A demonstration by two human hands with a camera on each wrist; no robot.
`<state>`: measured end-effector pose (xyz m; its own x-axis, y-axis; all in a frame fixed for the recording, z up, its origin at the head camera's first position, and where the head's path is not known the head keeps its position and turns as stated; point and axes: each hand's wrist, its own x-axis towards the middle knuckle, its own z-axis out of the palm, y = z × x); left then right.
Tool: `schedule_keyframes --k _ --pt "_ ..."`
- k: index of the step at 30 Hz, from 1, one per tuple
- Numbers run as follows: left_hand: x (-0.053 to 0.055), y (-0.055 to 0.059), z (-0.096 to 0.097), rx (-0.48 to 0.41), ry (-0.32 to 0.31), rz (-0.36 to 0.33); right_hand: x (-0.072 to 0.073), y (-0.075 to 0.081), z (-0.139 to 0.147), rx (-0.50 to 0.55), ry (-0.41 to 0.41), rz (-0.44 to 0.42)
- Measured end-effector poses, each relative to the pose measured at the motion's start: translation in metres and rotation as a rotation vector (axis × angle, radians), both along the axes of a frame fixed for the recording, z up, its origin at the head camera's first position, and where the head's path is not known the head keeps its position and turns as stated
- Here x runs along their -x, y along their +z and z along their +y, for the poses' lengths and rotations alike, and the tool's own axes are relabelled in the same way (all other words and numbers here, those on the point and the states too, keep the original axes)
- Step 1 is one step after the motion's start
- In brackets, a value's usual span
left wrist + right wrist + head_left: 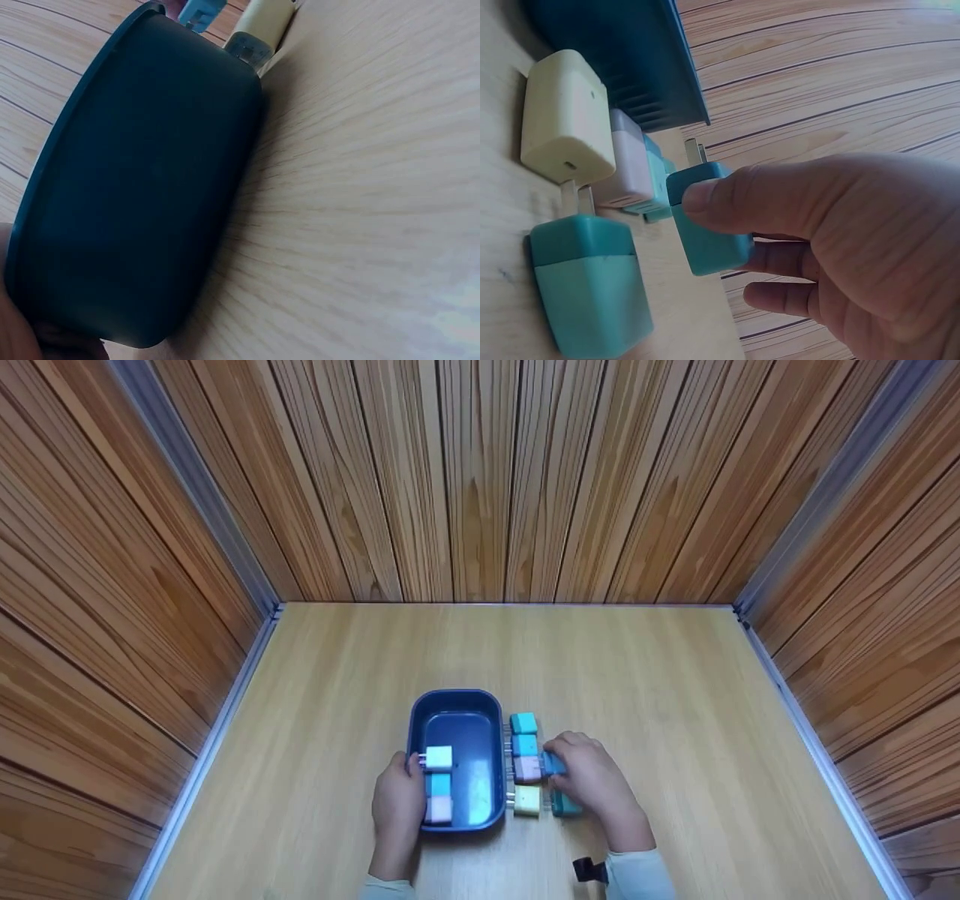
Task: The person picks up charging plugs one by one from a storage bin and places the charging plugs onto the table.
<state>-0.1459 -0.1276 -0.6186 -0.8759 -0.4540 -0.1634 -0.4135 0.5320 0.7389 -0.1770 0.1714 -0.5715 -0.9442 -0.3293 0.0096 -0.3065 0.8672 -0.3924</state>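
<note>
My right fingers [784, 259] pinch a blue plug [707, 247] beside the row of plugs [526, 745] on the desk [675, 712], right of the tray [478, 750]. My left fingers [405, 772] grip the tray's left rim; three plugs [439, 785] show inside. Step in hand, I judge: filling the tray. Next calls for lifting the prongs [694, 152] clear of the rim.
</note>
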Motion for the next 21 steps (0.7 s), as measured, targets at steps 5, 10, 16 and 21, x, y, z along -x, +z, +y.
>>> schedule_keyframes --k 5,10,16,21 --pt "0.0 0.0 0.0 0.001 -0.001 -0.003 0.001 -0.006 0.001 -0.012 -0.028 -0.017" --pt "0.0 -0.001 -0.001 -0.006 -0.001 -0.018 0.001 -0.01 0.002 -0.02 -0.043 -0.014" --pt "0.001 -0.002 -0.001 -0.008 -0.001 -0.016 0.002 -0.012 0.004 -0.019 -0.069 -0.052" --pt "0.002 -0.001 -0.001 -0.004 -0.002 -0.012 0.004 -0.013 0.005 -0.01 -0.089 -0.075"
